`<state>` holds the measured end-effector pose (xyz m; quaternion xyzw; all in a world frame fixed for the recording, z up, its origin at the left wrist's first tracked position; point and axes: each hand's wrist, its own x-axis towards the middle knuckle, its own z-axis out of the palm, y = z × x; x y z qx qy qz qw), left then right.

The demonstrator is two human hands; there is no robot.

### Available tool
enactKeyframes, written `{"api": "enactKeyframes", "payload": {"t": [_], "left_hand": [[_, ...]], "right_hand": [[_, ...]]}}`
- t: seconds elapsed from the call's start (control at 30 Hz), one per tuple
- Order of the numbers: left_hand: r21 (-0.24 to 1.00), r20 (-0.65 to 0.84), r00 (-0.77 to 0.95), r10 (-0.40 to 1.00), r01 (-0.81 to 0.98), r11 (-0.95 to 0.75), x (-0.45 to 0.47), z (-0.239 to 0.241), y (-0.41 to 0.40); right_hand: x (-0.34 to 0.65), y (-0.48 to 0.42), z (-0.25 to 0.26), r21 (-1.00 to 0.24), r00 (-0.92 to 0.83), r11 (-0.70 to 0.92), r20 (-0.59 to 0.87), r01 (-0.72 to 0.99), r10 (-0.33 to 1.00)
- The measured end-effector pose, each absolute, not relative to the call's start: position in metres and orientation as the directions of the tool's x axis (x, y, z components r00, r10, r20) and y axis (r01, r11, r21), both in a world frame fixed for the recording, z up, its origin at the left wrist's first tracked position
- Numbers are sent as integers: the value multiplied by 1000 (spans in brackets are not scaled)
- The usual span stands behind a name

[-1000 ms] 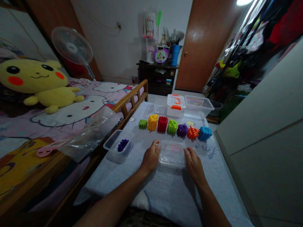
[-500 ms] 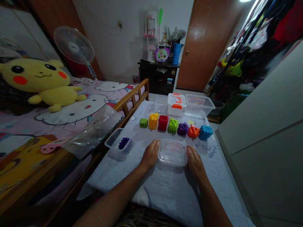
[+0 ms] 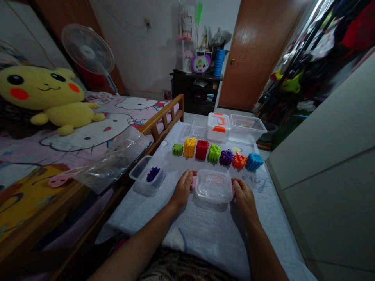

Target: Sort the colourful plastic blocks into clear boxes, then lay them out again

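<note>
A small clear plastic box with a pink-handled lid sits on the grey cloth-covered table. My left hand presses its left side, fingers curled against the clip. On the box's right side my right hand does the same. Beyond the box stands a row of toothed plastic blocks: green, yellow, red, light green, purple, orange and blue.
An open clear tub with purple pieces stands left of my hands. At the table's far end are a white box with orange clips and a clear bin. A bed with a yellow plush toy lies left; a grey cabinet is right.
The head camera tilted slightly, shifting the scene. My hands have closed in tighter on the sides of the clear box, which now sits a little nearer to me.
</note>
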<state>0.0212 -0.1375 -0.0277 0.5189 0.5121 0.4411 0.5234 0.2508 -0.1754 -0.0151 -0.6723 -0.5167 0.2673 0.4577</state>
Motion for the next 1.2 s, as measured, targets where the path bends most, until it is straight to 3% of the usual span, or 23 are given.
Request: {"api": "enactKeyframes", "payload": {"t": [0.07,0.2,0.33,0.47,0.8,1.2], "left_hand": [[999,-45,171,984,21,42,15,-30,-140],[996,79,390,917,13,-92,6,-37,-142],[979,46,455,889,157,-131,7,-39,-141],[972,20,386,922,208,-108,14,-36,-143],[966,27,366,930,229,-118,15,-41,-141],[975,-60,400,915,218,-31,-18,-35,-136]], "right_hand": [[256,-174,-10,-855,252,20,176,519,952],[256,-171,5,-629,-123,278,279,726,952],[253,-162,13,-479,-312,347,154,806,937],[258,-153,15,-476,-398,381,70,793,915],[264,-155,23,-614,-351,345,117,710,929],[315,-163,15,-697,-39,95,95,711,995]]}}
